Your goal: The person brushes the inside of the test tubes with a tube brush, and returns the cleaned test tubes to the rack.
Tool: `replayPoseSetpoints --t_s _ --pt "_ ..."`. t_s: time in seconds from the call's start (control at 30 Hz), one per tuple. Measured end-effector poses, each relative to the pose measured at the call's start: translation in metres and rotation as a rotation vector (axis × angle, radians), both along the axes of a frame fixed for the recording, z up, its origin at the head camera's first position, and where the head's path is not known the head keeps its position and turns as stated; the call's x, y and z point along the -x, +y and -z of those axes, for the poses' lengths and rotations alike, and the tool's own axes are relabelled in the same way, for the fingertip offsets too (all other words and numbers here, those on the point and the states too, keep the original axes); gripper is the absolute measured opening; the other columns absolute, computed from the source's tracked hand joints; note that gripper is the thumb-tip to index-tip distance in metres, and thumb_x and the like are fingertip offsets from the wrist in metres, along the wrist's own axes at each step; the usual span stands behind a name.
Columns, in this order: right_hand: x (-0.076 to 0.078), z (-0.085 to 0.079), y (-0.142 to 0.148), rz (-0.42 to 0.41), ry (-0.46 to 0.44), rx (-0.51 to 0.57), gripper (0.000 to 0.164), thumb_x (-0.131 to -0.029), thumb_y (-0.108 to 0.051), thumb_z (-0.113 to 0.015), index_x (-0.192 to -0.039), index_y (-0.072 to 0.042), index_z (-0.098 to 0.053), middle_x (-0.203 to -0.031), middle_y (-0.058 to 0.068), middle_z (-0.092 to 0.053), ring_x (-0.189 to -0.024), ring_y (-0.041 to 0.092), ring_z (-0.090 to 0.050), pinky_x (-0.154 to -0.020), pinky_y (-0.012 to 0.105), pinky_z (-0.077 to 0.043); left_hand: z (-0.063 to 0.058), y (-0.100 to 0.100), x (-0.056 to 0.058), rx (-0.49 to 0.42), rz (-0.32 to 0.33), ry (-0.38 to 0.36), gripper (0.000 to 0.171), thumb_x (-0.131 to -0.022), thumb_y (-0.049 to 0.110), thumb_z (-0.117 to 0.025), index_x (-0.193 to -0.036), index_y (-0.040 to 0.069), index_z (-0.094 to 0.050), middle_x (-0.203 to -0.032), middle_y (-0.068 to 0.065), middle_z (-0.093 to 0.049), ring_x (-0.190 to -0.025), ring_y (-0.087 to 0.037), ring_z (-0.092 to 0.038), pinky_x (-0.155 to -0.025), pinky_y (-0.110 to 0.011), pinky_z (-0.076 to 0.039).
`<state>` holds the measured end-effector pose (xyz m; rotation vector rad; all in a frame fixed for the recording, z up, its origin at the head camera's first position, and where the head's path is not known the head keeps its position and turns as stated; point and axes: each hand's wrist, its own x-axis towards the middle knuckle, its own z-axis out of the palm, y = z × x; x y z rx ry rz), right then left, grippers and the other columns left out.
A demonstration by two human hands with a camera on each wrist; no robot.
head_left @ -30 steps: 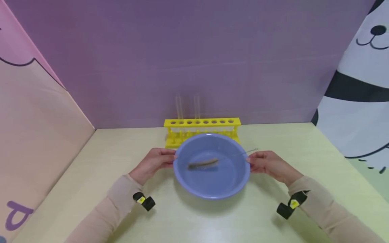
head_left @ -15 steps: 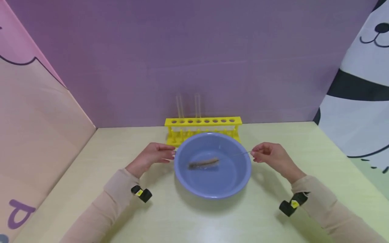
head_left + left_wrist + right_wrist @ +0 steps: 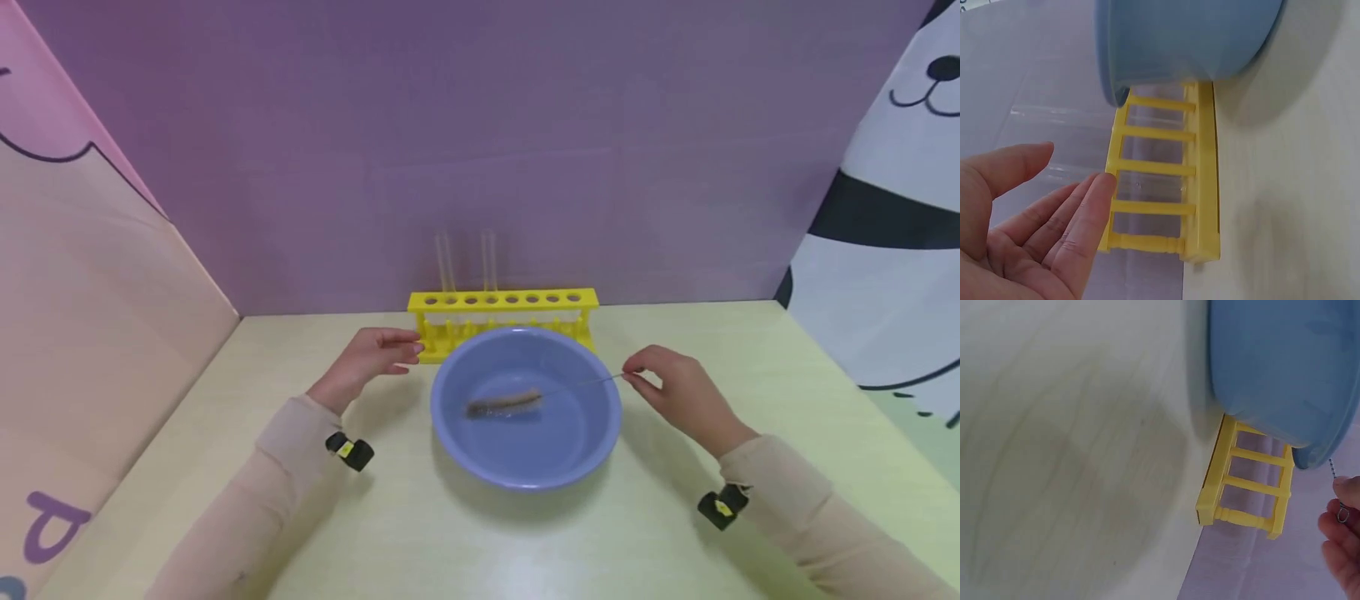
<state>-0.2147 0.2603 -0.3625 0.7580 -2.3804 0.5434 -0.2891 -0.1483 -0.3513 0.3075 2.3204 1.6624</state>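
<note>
A round blue plastic basin (image 3: 525, 473) stands on the table, and a test tube brush (image 3: 504, 405) with a bristly head lies inside it. The brush's thin twisted wire handle (image 3: 1333, 469) slants over the basin's right rim. My right hand (image 3: 681, 400) pinches that handle close to its looped end, between thumb and fingers. My left hand (image 3: 367, 362) is off the basin, fingers loosely extended, beside the left end of a yellow test tube rack (image 3: 502, 301). Whether its fingertips touch the rack I cannot tell. The basin hides part of the rack's lower front.
Two clear test tubes (image 3: 490, 260) stand upright in the rack's left half. Behind the rack rises a purple wall (image 3: 480, 150). A pale wooden table (image 3: 480, 550) carries everything, with printed side panels to the left and right.
Both hands have left the basin's rim. The left hand has moved up and leftward towards the rack's end; the right has taken hold of the brush's wire handle. The basin has stayed put.
</note>
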Motion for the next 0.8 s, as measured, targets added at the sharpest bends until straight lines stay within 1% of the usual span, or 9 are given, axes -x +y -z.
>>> replayPoseSetpoints --t_s 0.13,0.23,0.3,0.37,0.43,0.47,0.53,0.57,0.8 --pt "0.000 -0.002 0.000 -0.046 0.122 -0.094 0.024 -0.063 0.008 -0.079 -0.080 -0.004 -0.067 -0.079 0.004 -0.064 -0.075 0.021 -0.061 -0.066 0.035 -0.052 0.000 0.001 0.009 -0.010 -0.022 0.015 0.044 -0.094 0.013 -0.057 -0.131 -0.008 -0.048 -0.130 -0.022 -0.055 -0.113 -0.038 -0.056 -0.091 -0.041 -0.049" --pt "0.000 -0.003 0.000 -0.069 0.165 -0.166 0.008 -0.083 -0.009 -0.072 -0.082 -0.002 -0.067 -0.080 0.008 -0.064 -0.077 0.024 -0.060 -0.067 0.039 -0.053 -0.002 0.002 0.015 0.000 -0.043 0.035 0.043 -0.095 0.012 -0.057 -0.132 -0.007 -0.048 -0.131 -0.022 -0.054 -0.114 -0.038 -0.056 -0.090 -0.039 -0.050" --pt "-0.001 -0.002 -0.001 -0.080 0.187 -0.196 0.028 -0.096 -0.023 -0.055 -0.083 -0.001 -0.067 -0.081 0.009 -0.064 -0.077 0.025 -0.060 -0.066 0.039 -0.053 -0.004 0.003 0.019 0.010 -0.069 0.050 0.043 -0.094 0.012 -0.057 -0.132 -0.006 -0.049 -0.131 -0.021 -0.054 -0.114 -0.036 -0.056 -0.090 -0.038 -0.050" --pt "-0.002 -0.002 -0.002 -0.085 0.202 -0.226 0.031 -0.098 -0.023 -0.051 -0.083 0.000 -0.066 -0.082 0.009 -0.063 -0.077 0.025 -0.059 -0.065 0.038 -0.053 -0.008 0.005 0.023 0.018 -0.098 0.064 0.042 -0.094 0.010 -0.058 -0.131 -0.006 -0.050 -0.130 -0.021 -0.055 -0.114 -0.035 -0.056 -0.090 -0.040 -0.050" --pt "-0.003 -0.002 -0.003 -0.080 0.214 -0.249 0.015 -0.091 -0.012 -0.063 -0.083 0.000 -0.066 -0.081 0.009 -0.063 -0.077 0.024 -0.058 -0.064 0.036 -0.054 -0.012 0.007 0.027 0.023 -0.137 0.065 0.041 -0.093 0.009 -0.058 -0.131 -0.005 -0.051 -0.128 -0.021 -0.056 -0.113 -0.033 -0.057 -0.092 -0.042 -0.049" --pt "-0.004 -0.002 -0.004 -0.076 0.219 -0.264 0.006 -0.083 -0.004 -0.070 -0.083 0.001 -0.065 -0.081 0.010 -0.063 -0.076 0.024 -0.058 -0.063 0.035 -0.054 -0.014 0.008 0.029 0.025 -0.156 0.066 0.040 -0.093 0.009 -0.058 -0.130 -0.004 -0.052 -0.127 -0.021 -0.057 -0.113 -0.033 -0.057 -0.092 -0.042 -0.048" --pt "-0.006 -0.002 -0.006 -0.068 0.222 -0.294 0.024 -0.065 0.010 -0.077 -0.084 0.001 -0.065 -0.081 0.010 -0.063 -0.076 0.024 -0.058 -0.063 0.034 -0.054 -0.019 0.010 0.033 0.031 -0.192 0.064 0.038 -0.093 0.008 -0.058 -0.129 -0.002 -0.053 -0.125 -0.020 -0.058 -0.112 -0.031 -0.058 -0.092 -0.042 -0.048" --pt "-0.007 -0.002 -0.007 -0.062 0.228 -0.308 0.028 -0.061 0.012 -0.079 -0.084 0.002 -0.066 -0.081 0.010 -0.062 -0.076 0.024 -0.057 -0.064 0.033 -0.053 -0.021 0.011 0.035 0.036 -0.206 0.065 0.038 -0.093 0.009 -0.058 -0.129 -0.001 -0.054 -0.125 -0.019 -0.059 -0.111 -0.030 -0.058 -0.092 -0.042 -0.048" --pt "-0.010 -0.002 -0.009 -0.054 0.266 -0.370 0.032 -0.057 0.015 -0.080 -0.083 0.004 -0.064 -0.081 0.013 -0.062 -0.074 0.026 -0.056 -0.065 0.034 -0.052 -0.031 0.021 0.049 0.090 -0.233 0.112 0.036 -0.093 0.014 -0.060 -0.127 0.002 -0.057 -0.123 -0.014 -0.060 -0.110 -0.028 -0.057 -0.091 -0.039 -0.049"
